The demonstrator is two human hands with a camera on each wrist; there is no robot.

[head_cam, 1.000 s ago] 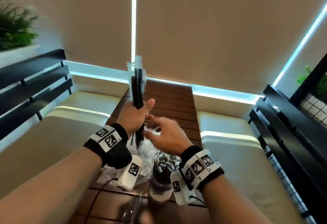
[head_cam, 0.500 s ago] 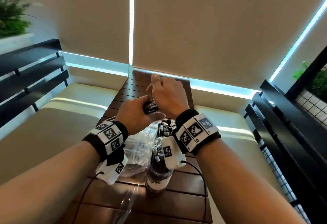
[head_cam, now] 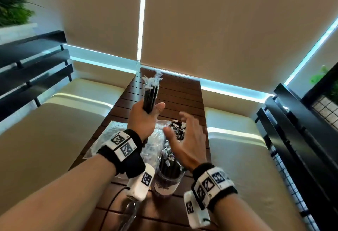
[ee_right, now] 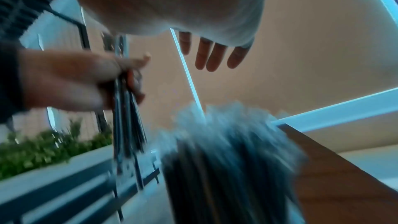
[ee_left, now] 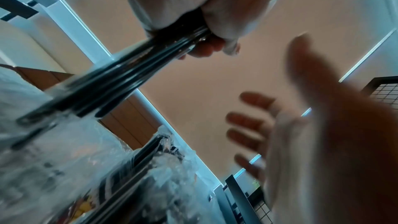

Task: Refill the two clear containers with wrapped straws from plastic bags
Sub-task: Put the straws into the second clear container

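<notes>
My left hand grips a bundle of black wrapped straws upright above the wooden table; the bundle also shows in the left wrist view, blurred. My right hand hovers open, fingers spread, over the containers, holding nothing. A clear container full of wrapped black straws stands near me between the wrists. A second container's straw tops show just beyond the right hand, mostly hidden. A crumpled clear plastic bag lies under the left hand.
Cream cushioned benches flank the narrow table on both sides. Black slatted rails run along the right and left. Beige blinds close off the far end. Another piece of clear plastic lies at the table's near edge.
The right hand has let go of the bundle's top and dropped back open over the containers. The left hand has turned the straw bundle upright again.
</notes>
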